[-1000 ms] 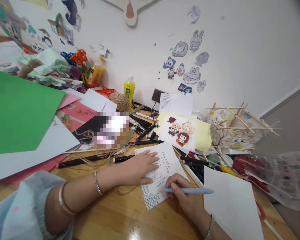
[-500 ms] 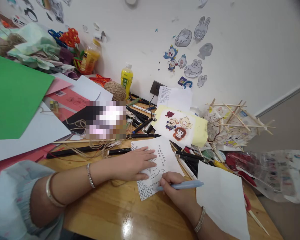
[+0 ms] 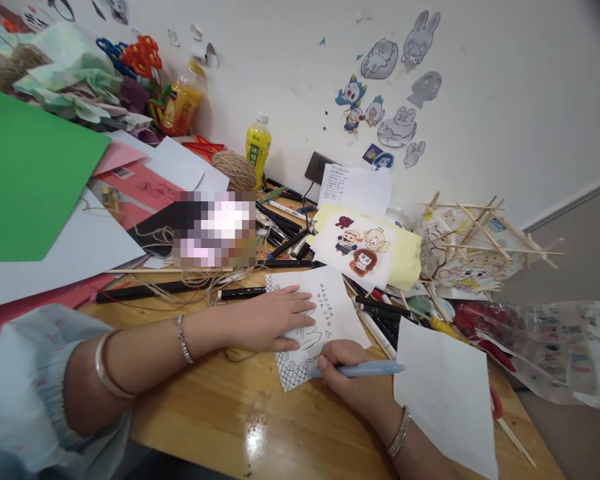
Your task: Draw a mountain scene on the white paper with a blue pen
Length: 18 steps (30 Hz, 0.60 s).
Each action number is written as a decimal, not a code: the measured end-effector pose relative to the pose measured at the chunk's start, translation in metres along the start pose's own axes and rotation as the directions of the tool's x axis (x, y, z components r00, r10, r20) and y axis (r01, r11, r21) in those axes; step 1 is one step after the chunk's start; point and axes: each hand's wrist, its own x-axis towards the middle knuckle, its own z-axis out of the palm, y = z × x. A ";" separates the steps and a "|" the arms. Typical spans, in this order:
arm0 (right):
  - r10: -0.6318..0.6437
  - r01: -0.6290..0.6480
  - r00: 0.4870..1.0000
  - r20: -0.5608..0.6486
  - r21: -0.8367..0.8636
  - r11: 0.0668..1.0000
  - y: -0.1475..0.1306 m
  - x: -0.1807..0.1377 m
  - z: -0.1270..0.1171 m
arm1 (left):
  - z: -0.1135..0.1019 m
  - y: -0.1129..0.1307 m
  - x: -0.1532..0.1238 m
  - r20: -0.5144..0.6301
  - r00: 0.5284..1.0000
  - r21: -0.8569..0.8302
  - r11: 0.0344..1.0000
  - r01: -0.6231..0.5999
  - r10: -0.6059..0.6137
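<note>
A white sheet of paper point(image 3: 337, 303) with handwriting, line drawings and a crosshatched border lies tilted on the wooden table point(image 3: 200, 413). My left hand point(image 3: 275, 319) rests flat on its left part, fingers stretched out and covering some of the drawing. In my right hand point(image 3: 350, 375) is a light blue pen point(image 3: 375, 369), gripped between thumb and fingers. The pen's tip end is at the sheet's lower edge, near the crosshatching. To the right of my right hand lies a blank white sheet point(image 3: 443, 393).
Behind the sheet are scattered markers point(image 3: 280, 230), twine point(image 3: 233, 170) and a page of coloured cartoon drawings point(image 3: 363, 243). A yellow drink bottle point(image 3: 257, 147) stands by the wall. At right are a stick frame point(image 3: 475, 247) and a plastic bag point(image 3: 545, 347); green card point(image 3: 35, 180) lies left.
The view has shifted slightly, so most things sit a little higher and further right. My left hand still lies on the paper, and my right hand still holds the pen at its lower edge.
</note>
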 end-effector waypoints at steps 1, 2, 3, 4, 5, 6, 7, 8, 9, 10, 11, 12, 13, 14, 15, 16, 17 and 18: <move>-0.003 0.003 1.000 0.000 0.001 1.000 0.000 0.000 0.000 | 0.000 0.000 0.000 -0.001 1.000 0.002 1.000 0.000 0.000; -0.004 0.004 1.000 0.003 0.001 1.000 0.000 0.000 0.000 | 0.000 0.000 0.000 -0.002 1.000 0.005 1.000 0.001 -0.001; -0.004 0.004 1.000 0.004 0.000 1.000 -0.001 0.000 0.000 | 0.001 0.000 0.000 -0.003 1.000 0.007 1.000 0.002 -0.002; -0.002 0.002 1.000 0.005 -0.002 1.000 -0.001 0.000 0.000 | 0.001 0.000 0.000 -0.005 1.000 0.008 1.000 0.002 -0.002; 0.003 -0.003 1.000 0.007 -0.006 1.000 -0.001 0.000 0.000 | 0.001 0.000 0.000 -0.006 1.000 0.008 1.000 0.002 -0.002; 0.009 -0.009 1.000 0.010 -0.010 1.000 -0.002 0.000 0.000 | 0.002 -0.001 0.000 -0.006 1.000 0.007 1.000 0.000 0.000; 0.015 -0.015 1.000 0.013 -0.013 1.000 -0.002 0.000 0.000 | 0.002 -0.001 0.000 -0.006 1.000 0.006 1.000 -0.001 0.001; 0.020 -0.020 1.000 0.015 -0.012 1.000 -0.002 0.000 0.000 | 0.002 -0.001 0.000 -0.007 1.000 0.005 1.000 -0.001 0.001; 0.023 -0.023 1.000 0.013 -0.007 1.000 -0.002 0.000 0.000 | 0.002 -0.001 0.000 -0.008 1.000 0.004 1.000 -0.001 0.001; 0.025 -0.025 1.000 0.011 0.000 1.000 -0.002 0.000 0.000 | 0.002 -0.001 0.000 -0.009 1.000 0.004 1.000 -0.001 0.001; 0.025 -0.025 1.000 0.007 0.009 1.000 -0.002 0.000 0.000 | 0.002 -0.001 0.000 -0.010 1.000 0.004 1.000 0.000 0.000; 0.026 -0.026 1.000 0.003 0.019 0.999 -0.003 0.000 0.000 | 0.002 -0.001 0.000 -0.011 1.000 0.004 1.000 0.000 0.000; 0.027 -0.027 1.000 0.000 0.026 0.999 -0.003 0.000 -0.001 | 0.002 -0.001 0.000 -0.011 1.000 0.004 1.000 0.001 -0.001; 0.029 -0.029 1.000 -0.003 0.030 0.999 -0.003 0.001 -0.001 | 0.002 -0.001 0.000 -0.011 1.000 0.004 1.000 0.000 0.000; 0.029 -0.028 1.000 -0.006 0.031 0.999 -0.003 0.001 -0.001 | 0.002 -0.001 0.000 -0.011 1.000 0.004 1.000 -0.001 0.001; 0.027 -0.027 1.000 -0.007 0.029 0.999 -0.004 0.001 -0.002 | 0.002 -0.001 0.000 -0.010 1.000 0.004 1.000 0.000 0.000; 0.024 -0.024 1.000 -0.007 0.024 0.999 -0.004 0.001 -0.002 | 0.002 -0.001 0.000 -0.010 1.000 0.003 1.000 0.000 0.000; 0.020 -0.020 1.000 -0.007 0.020 1.000 -0.004 0.001 -0.002 | 0.002 -0.001 0.000 -0.009 1.000 0.003 1.000 0.001 -0.001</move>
